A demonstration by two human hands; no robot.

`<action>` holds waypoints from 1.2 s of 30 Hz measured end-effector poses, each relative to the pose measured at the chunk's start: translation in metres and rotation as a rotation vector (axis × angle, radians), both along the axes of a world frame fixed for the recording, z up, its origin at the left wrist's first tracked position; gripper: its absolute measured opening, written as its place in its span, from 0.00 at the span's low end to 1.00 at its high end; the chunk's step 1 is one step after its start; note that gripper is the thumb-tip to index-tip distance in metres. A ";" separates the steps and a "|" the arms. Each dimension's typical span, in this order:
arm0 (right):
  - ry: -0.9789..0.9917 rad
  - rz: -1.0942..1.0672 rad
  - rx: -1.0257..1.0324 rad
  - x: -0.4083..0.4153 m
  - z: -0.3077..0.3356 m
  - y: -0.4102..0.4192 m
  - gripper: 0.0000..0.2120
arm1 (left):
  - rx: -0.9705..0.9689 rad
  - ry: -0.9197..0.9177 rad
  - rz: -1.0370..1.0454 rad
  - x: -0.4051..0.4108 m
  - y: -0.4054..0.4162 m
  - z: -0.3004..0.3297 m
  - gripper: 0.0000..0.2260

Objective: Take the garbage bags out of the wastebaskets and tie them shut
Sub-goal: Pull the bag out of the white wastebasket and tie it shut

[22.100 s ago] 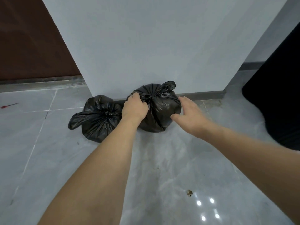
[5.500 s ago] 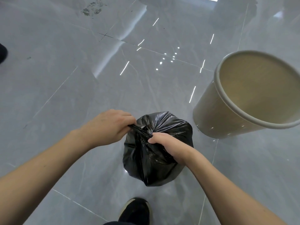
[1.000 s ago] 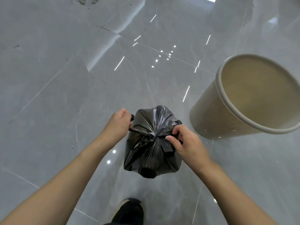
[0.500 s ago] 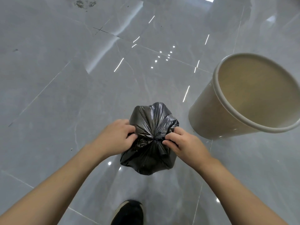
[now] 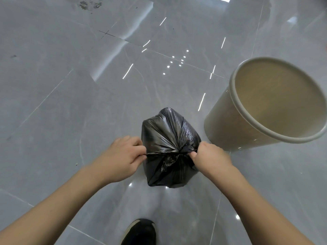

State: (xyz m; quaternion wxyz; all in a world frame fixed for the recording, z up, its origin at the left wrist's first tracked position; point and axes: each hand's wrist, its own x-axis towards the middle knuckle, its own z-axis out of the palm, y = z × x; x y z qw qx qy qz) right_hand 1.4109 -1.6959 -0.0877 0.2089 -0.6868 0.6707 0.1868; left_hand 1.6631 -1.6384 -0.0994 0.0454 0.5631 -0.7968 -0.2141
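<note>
A full black garbage bag (image 5: 166, 135) hangs in front of me above the grey floor, its top gathered into a knot at the middle. My left hand (image 5: 122, 156) pinches a stretched strip of the bag's plastic on the left side of the knot. My right hand (image 5: 208, 156) grips the other end of the plastic right at the knot. The two ends are drawn out sideways, taut between my hands. A cream wastebasket (image 5: 235, 106) stands to the right of the bag, with no liner inside it.
Glossy grey floor tiles (image 5: 70, 85) spread all around, with light reflections. A black shoe (image 5: 139, 232) shows at the bottom edge below the bag. A dirty smudge (image 5: 90, 4) marks the floor at the top left.
Over the last second both hands went from working the bag's top ends together to pulling them apart sideways, and the knot has drawn tight. The bag hangs slightly lower in view.
</note>
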 end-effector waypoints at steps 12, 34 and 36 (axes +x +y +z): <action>-1.546 -1.323 0.632 0.006 0.005 0.010 0.08 | -0.218 -0.034 -0.453 -0.040 0.013 0.038 0.09; -0.488 0.098 -0.039 0.020 -0.003 0.025 0.11 | 0.009 0.526 0.182 -0.038 -0.037 -0.008 0.06; -0.470 0.214 -0.132 0.020 -0.002 0.027 0.12 | 0.105 0.653 0.265 -0.047 -0.037 -0.006 0.08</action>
